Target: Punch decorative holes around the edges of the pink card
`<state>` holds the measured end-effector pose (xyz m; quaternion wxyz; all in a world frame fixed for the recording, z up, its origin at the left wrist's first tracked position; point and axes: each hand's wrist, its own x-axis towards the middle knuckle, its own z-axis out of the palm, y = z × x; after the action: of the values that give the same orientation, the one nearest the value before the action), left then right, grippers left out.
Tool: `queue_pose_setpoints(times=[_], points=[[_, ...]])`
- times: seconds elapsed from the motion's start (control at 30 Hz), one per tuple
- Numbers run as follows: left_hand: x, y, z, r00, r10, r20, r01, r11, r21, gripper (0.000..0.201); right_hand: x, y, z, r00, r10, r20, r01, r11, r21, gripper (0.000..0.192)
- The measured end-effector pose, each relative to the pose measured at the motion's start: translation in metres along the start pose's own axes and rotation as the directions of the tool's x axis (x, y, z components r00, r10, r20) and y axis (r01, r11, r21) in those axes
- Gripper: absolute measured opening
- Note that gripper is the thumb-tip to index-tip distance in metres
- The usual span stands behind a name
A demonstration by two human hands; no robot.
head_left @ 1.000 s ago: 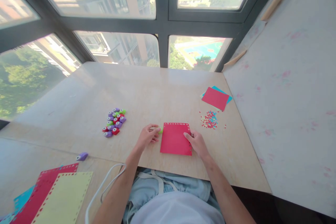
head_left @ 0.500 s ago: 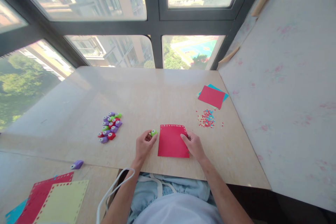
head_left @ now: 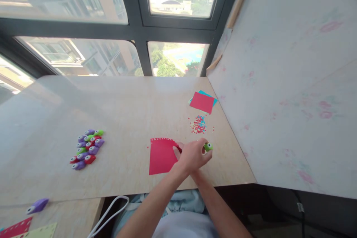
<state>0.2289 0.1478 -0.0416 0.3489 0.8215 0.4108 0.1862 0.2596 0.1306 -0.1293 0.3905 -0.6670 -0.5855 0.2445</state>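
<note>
My left hand [head_left: 195,154] is crossed over the right one and closed around a small green craft punch [head_left: 208,146]. My right hand [head_left: 177,152], largely hidden beneath the left, pinches the right edge of a red paper sheet [head_left: 161,158]. Small punched holes run along the sheet's top edge. A single red cut-out [head_left: 147,147] lies just left of the paper. Beyond my hands is a scattered pile of red, blue and pale cut-outs [head_left: 199,124].
A cluster of purple, green and red craft punches [head_left: 87,148] sits at left, with a lone purple punch [head_left: 38,206] nearer me. Stacked coloured sheets [head_left: 202,102] lie at the back right. Punched red [head_left: 16,228] and yellow sheets [head_left: 41,231] show at lower left. A white cable [head_left: 107,215] hangs at the table edge.
My left hand has carried the green punch from the paper's left side across to its right, over my right hand. A red cut-out now lies left of the sheet. The view has turned right.
</note>
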Motion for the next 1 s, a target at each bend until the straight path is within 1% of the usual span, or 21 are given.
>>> queue_pose_setpoints(times=[0.03, 0.1, 0.17, 0.27, 0.43, 0.6, 0.7, 0.77, 0.87, 0.93, 1.0], points=[[0.01, 0.008, 0.009, 0.996, 0.044, 0.082, -0.052, 0.994, 0.094, 0.022, 0.0, 0.001, -0.001, 1.0, 0.0, 0.013, 0.0, 1.0, -0.014, 0.025], [0.028, 0.02, 0.025, 0.963, 0.113, 0.244, -0.165, 0.964, 0.207, 0.021, 0.0, 0.001, -0.001, 0.999, -0.003, 0.044, 0.004, 1.0, -0.006, 0.027], [0.041, 0.026, 0.037, 0.937, 0.125, 0.327, -0.215, 0.942, 0.257, 0.022, 0.0, 0.001, -0.001, 0.999, 0.001, 0.044, -0.002, 1.0, 0.025, 0.028], [0.051, 0.03, 0.048, 0.92, 0.101, 0.378, -0.22, 0.933, 0.286, 0.024, -0.003, 0.002, 0.0, 1.0, 0.003, 0.031, -0.005, 0.997, 0.08, 0.029], [0.055, 0.029, 0.054, 0.9, 0.052, 0.433, -0.193, 0.938, 0.288, 0.023, -0.008, 0.005, -0.004, 0.998, -0.021, 0.052, 0.015, 0.993, 0.116, 0.028], [0.056, 0.026, 0.061, 0.896, 0.019, 0.443, -0.164, 0.943, 0.291, 0.02, -0.008, 0.004, -0.005, 0.998, -0.032, 0.059, 0.025, 0.992, 0.124, 0.025], [0.056, 0.026, 0.069, 0.909, 0.007, 0.416, -0.136, 0.95, 0.281, 0.022, -0.008, 0.005, -0.004, 0.999, -0.024, 0.046, 0.018, 0.992, 0.128, 0.024], [0.056, 0.026, 0.075, 0.931, 0.031, 0.363, -0.117, 0.969, 0.217, 0.028, -0.008, 0.005, -0.002, 0.999, -0.023, 0.037, 0.018, 0.991, 0.135, 0.024], [0.054, 0.025, 0.081, 0.955, 0.093, 0.281, -0.117, 0.99, 0.073, 0.043, -0.008, 0.007, 0.0, 0.999, -0.028, 0.028, 0.024, 0.99, 0.141, 0.024], [0.051, 0.025, 0.08, 0.953, 0.13, 0.273, -0.139, 0.99, 0.013, 0.048, -0.007, 0.006, 0.0, 0.999, -0.028, 0.02, 0.025, 0.991, 0.13, 0.025], [0.046, 0.024, 0.075, 0.94, 0.179, 0.289, -0.176, 0.984, -0.039, 0.047, -0.007, 0.004, -0.001, 1.0, -0.023, 0.015, 0.022, 0.993, 0.117, 0.028]])
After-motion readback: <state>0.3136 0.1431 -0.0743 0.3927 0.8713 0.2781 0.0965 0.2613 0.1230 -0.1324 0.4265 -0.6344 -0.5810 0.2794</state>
